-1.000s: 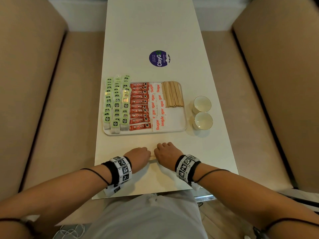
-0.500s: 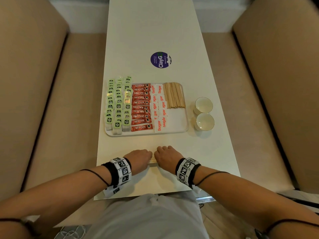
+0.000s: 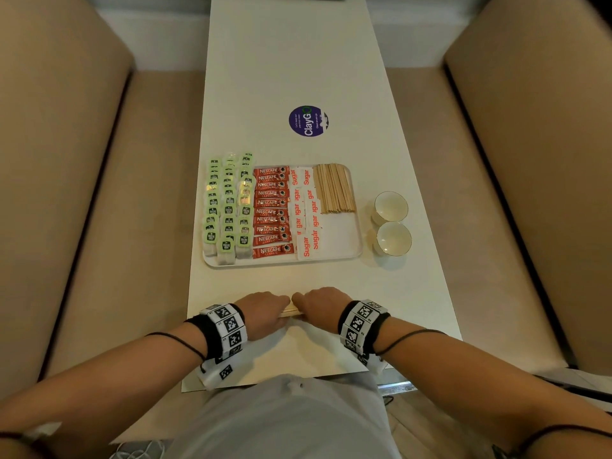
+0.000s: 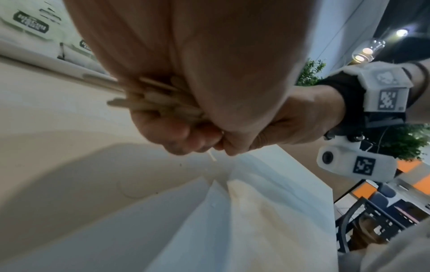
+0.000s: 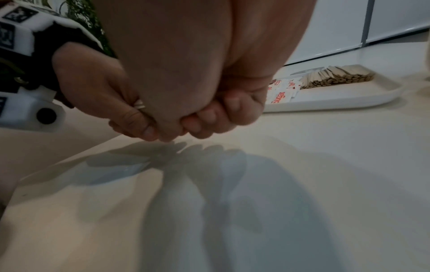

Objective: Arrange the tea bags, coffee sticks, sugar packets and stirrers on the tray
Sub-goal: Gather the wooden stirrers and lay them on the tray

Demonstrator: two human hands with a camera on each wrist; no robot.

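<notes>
I noted left hand and right hand both curled round stirrer bundle near table's near edge, long axis crosswise; tray straight ahead, right hand nearer its bare corner.

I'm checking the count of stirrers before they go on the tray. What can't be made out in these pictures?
- Stirrers in the hands: head view shows only a sliver between the left hand and right hand; left wrist view shows ends, fingers cover the rest. No count possible.
- Stirrers on the tray: stacked, lower layers hidden.
- Tea bags: label print too small.
- Right wrist view: the palm blocks the held bundle.
</notes>
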